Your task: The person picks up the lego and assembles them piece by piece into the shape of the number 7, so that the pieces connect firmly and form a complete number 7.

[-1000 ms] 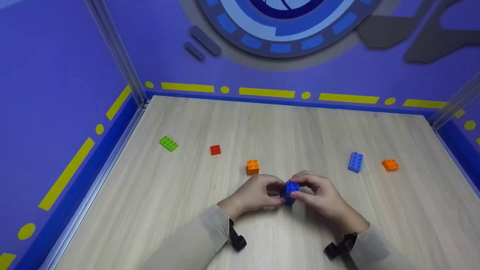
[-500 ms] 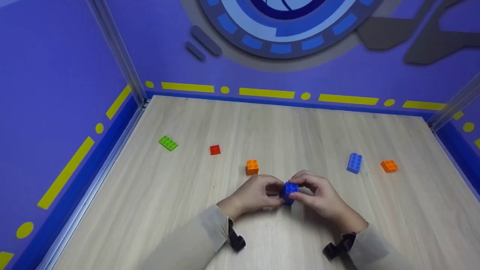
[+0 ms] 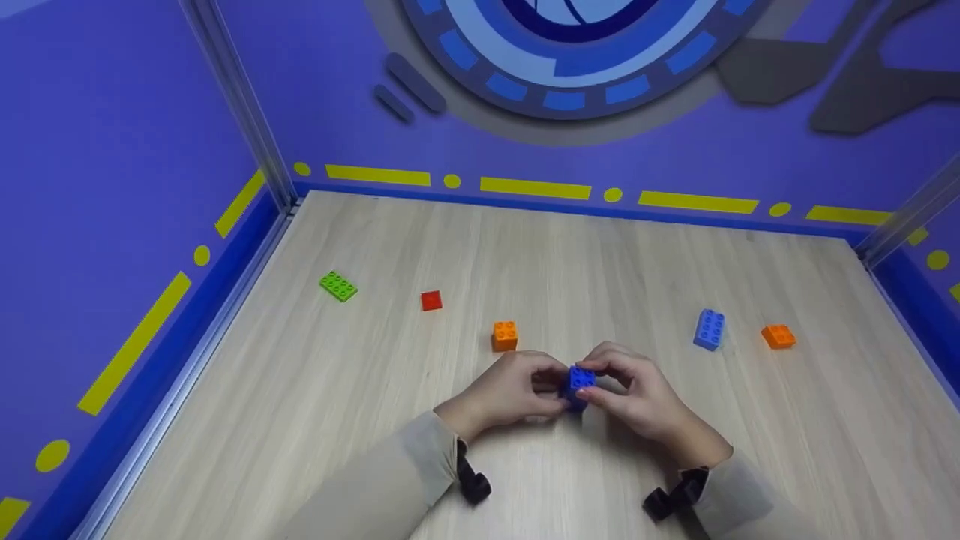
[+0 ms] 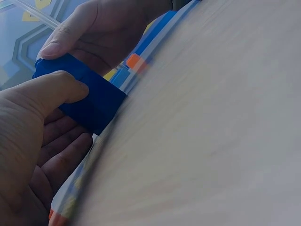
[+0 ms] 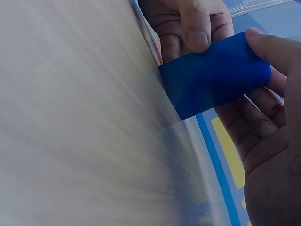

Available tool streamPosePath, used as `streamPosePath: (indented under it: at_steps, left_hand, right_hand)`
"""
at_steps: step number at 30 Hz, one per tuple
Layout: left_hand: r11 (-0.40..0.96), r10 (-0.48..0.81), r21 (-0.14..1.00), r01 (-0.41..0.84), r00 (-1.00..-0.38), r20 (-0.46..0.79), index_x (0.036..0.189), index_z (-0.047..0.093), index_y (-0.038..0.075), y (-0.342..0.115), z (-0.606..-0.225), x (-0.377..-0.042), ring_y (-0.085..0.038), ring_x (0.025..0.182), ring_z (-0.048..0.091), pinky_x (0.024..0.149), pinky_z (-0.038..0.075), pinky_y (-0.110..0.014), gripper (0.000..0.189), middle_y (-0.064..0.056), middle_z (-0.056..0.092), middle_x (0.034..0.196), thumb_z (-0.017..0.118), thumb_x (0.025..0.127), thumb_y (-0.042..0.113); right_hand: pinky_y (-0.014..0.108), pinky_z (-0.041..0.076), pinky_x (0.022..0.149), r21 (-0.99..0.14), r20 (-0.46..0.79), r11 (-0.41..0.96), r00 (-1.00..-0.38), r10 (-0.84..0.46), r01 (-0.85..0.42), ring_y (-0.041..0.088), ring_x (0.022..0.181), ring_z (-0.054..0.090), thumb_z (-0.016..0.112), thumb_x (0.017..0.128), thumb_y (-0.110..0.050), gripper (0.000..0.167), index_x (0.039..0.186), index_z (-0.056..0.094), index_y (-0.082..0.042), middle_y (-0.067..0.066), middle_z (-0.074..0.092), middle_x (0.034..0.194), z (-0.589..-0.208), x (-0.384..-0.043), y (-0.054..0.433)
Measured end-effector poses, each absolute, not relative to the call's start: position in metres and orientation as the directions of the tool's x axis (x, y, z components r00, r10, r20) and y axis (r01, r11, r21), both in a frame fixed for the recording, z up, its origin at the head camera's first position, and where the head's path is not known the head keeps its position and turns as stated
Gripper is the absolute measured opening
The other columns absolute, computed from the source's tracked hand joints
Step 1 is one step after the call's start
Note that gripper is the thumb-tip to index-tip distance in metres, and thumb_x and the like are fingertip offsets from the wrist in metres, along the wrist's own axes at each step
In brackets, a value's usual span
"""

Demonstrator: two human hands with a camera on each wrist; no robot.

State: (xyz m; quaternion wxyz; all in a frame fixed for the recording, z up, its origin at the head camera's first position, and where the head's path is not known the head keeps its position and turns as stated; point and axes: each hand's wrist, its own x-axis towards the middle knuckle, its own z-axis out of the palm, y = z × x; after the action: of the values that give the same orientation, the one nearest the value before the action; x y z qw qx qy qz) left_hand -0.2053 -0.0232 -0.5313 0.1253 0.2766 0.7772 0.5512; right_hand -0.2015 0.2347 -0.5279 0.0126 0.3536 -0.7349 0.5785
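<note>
A tall dark blue building brick point(image 3: 582, 377), two studs by two on top, stands upright between both hands near the middle of the wooden table. My left hand point(image 3: 514, 390) pinches it low from the left; in the left wrist view the thumb point(image 4: 70, 88) lies flat across one side of the brick point(image 4: 96, 106). From the right, my right hand point(image 3: 643, 386) pinches it near its studded top, thumb on the near side and fingers on the far side. In the right wrist view, the brick's lower end point(image 5: 176, 92) is right at the tabletop.
An orange brick point(image 3: 505, 336) stands just beyond the left hand. Farther left lie a red square piece point(image 3: 431, 301) and a lime green plate point(image 3: 339, 286). To the right are a lighter blue brick point(image 3: 709, 330) and another orange brick point(image 3: 778, 337). Purple walls point(image 3: 360, 135) enclose the table.
Both hands keep their hold on the dark blue brick, which stays in place. Just a slight shift of the head view shows.
</note>
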Motion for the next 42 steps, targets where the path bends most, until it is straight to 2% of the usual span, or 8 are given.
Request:
streamPosePath:
  at_steps: [7,13,16,21,25,28,35,42]
  left_hand:
    - [0.217,0.531,0.887,0.407,-0.812,0.242,0.129,0.08,0.009,-0.023,-0.533,-0.206,-0.007,0.121,0.076,0.111,0.06,-0.024,0.037,-0.006,0.08,0.129,0.093,0.096,0.015]
    - [0.214,0.53,0.91,0.356,-0.824,0.198,0.127,0.078,0.008,-0.021,-0.532,-0.202,-0.007,0.122,0.076,0.109,0.061,-0.023,0.032,-0.006,0.078,0.129,0.089,0.097,0.01]
    - [0.242,0.533,0.898,0.368,-0.824,0.194,0.13,0.078,0.008,-0.021,-0.529,-0.202,-0.007,0.124,0.075,0.11,0.061,-0.022,0.033,-0.005,0.079,0.131,0.088,0.098,0.01]
    - [0.292,0.529,0.881,0.373,-0.83,0.176,0.132,0.078,0.009,-0.02,-0.526,-0.202,-0.008,0.123,0.076,0.109,0.06,-0.021,0.035,-0.004,0.079,0.133,0.088,0.099,0.013]
    - [0.311,0.527,0.886,0.342,-0.838,0.139,0.128,0.078,0.01,-0.019,-0.527,-0.201,-0.008,0.121,0.077,0.107,0.06,-0.019,0.031,-0.004,0.079,0.128,0.088,0.099,0.014]
    - [0.313,0.531,0.891,0.329,-0.838,0.123,0.126,0.078,0.01,-0.017,-0.53,-0.199,-0.007,0.12,0.077,0.107,0.059,-0.018,0.03,-0.003,0.079,0.127,0.089,0.099,0.015]
    - [0.285,0.535,0.897,0.339,-0.832,0.145,0.128,0.079,0.009,-0.019,-0.529,-0.199,-0.006,0.122,0.075,0.107,0.059,-0.017,0.032,-0.005,0.078,0.13,0.089,0.098,0.014]
    - [0.275,0.544,0.902,0.333,-0.827,0.139,0.128,0.079,0.009,-0.02,-0.528,-0.2,-0.005,0.12,0.077,0.107,0.059,-0.018,0.032,-0.005,0.08,0.128,0.088,0.098,0.015]
  right_hand:
    - [0.026,0.063,0.104,-0.883,0.357,0.069,-0.761,-0.542,-0.464,0.012,0.112,0.074,0.08,0.095,0.014,0.029,0.121,0.079,0.001,0.015,0.077,0.115,-0.527,-0.21,0.233]
    - [0.028,0.061,0.104,-0.878,0.23,0.193,-0.739,-0.634,-0.438,0.01,0.119,0.07,0.085,0.098,0.0,0.026,0.122,0.079,-0.009,0.014,0.074,0.125,-0.511,-0.219,0.238]
    - [0.029,0.061,0.105,-0.878,0.168,0.236,-0.73,-0.663,-0.417,0.01,0.122,0.07,0.082,0.101,-0.003,0.025,0.125,0.079,-0.009,0.017,0.074,0.131,-0.5,-0.23,0.241]
    - [0.021,0.059,0.106,-0.883,0.055,0.343,-0.796,-0.603,-0.321,0.009,0.123,0.07,0.074,0.109,-0.015,0.028,0.132,0.076,0.0,0.02,0.075,0.134,-0.489,-0.253,0.236]
    - [0.018,0.057,0.104,-0.881,0.004,0.396,-0.843,-0.538,-0.257,0.014,0.121,0.071,0.076,0.108,-0.019,0.038,0.137,0.072,0.005,0.025,0.075,0.135,-0.491,-0.267,0.224]
    - [0.024,0.059,0.107,-0.881,0.001,0.401,-0.848,-0.529,-0.251,0.023,0.123,0.072,0.079,0.106,-0.016,0.042,0.14,0.07,0.008,0.028,0.074,0.137,-0.497,-0.274,0.213]
    - [0.061,0.056,0.12,-0.87,0.022,0.397,-0.829,-0.558,-0.29,0.046,0.139,0.068,0.083,0.102,-0.011,0.059,0.153,0.062,0.008,0.029,0.067,0.154,-0.497,-0.292,0.186]
    - [0.061,0.052,0.125,-0.866,-0.031,0.417,-0.8,-0.599,-0.278,0.044,0.148,0.065,0.088,0.099,-0.015,0.069,0.16,0.06,0.002,0.022,0.065,0.161,-0.496,-0.306,0.167]
